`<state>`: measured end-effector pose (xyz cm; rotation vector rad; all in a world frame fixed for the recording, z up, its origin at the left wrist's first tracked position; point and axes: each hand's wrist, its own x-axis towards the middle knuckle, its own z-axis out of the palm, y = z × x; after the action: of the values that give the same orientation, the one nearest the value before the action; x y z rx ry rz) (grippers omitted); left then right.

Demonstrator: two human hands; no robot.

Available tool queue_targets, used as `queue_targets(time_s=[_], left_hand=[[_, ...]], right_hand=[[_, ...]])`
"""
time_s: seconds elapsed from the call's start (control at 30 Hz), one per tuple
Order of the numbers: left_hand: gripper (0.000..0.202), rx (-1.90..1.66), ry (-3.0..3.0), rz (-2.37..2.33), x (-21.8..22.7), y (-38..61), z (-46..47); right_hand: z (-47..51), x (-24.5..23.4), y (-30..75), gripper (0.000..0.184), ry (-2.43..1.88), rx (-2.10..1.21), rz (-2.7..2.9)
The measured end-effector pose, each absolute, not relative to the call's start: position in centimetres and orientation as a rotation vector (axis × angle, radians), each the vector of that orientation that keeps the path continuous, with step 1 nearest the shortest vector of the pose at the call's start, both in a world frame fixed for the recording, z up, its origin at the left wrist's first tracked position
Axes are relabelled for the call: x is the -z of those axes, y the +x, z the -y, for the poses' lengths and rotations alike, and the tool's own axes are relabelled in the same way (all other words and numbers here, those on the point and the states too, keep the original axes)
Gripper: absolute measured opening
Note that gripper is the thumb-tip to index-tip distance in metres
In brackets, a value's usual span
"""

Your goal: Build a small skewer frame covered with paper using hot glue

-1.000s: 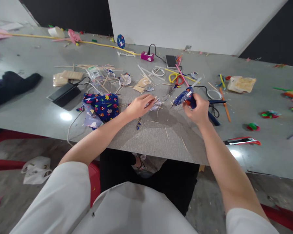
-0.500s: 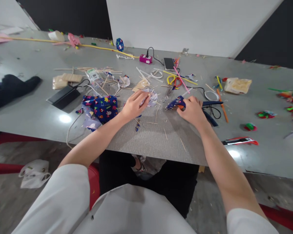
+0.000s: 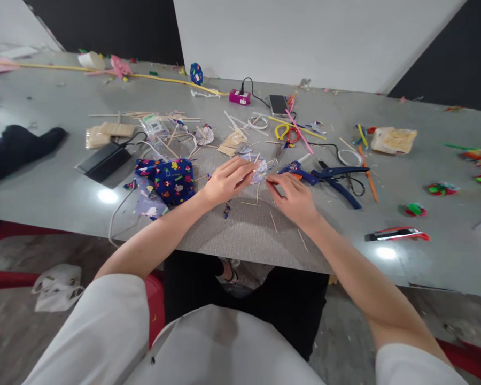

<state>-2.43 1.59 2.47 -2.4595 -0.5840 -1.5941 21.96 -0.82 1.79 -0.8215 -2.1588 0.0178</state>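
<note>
My left hand (image 3: 231, 181) is closed in a pinch on a thin wooden stick (image 3: 260, 175) above the middle of the table. The fingertips of my right hand (image 3: 292, 197) are pinched at the stick's other end. Just behind the fingertips lies a pale lilac patterned fabric disc (image 3: 260, 163) with small sticks on it, partly hidden by my left hand. A blue glue gun (image 3: 300, 171) lies just beyond my right hand. Blue-handled pruning shears (image 3: 339, 179) rest to the right of it.
Navy patterned fabric (image 3: 172, 179) and a black power adapter (image 3: 106, 159) lie at left. Scissors (image 3: 287, 133), flat wooden sticks (image 3: 230, 143) and a purple power box (image 3: 239, 97) stand farther back. A box cutter (image 3: 398, 233) is near the front right.
My right hand has let go of the glue gun, which now lies on the table. It has moved left and toward me, meeting my left hand, which has shifted slightly right.
</note>
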Motion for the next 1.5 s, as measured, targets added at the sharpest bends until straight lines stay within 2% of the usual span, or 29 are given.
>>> queue_targets(time_s=[0.3, 0.67, 1.13, 1.37, 1.5], left_hand=[[0.021, 1.569, -2.558, 0.697, -2.2, -2.5, -1.4], [0.02, 1.552, -2.595, 0.714, -2.1, -2.5, -1.4], [0.021, 1.559, -2.544, 0.674, -2.2, -2.4, -1.4], [0.022, 1.551, -2.52, 0.64, -2.5, -2.3, -1.3], [0.021, 1.548, -2.518, 0.628, -2.5, -2.2, -1.3]], right_hand=[[0.9, -2.0, 22.2, 0.021, -0.826, 0.013, 2.141], [1.1, -2.3, 21.9, 0.024, -0.78, 0.145, 2.159], [1.0, -2.1, 22.0, 0.021, -0.844, 0.134, 2.127], [1.1, -2.3, 21.9, 0.016, -0.95, 0.045, 2.09], [1.5, -2.7, 21.2, 0.017, -1.04, -0.162, 1.971]])
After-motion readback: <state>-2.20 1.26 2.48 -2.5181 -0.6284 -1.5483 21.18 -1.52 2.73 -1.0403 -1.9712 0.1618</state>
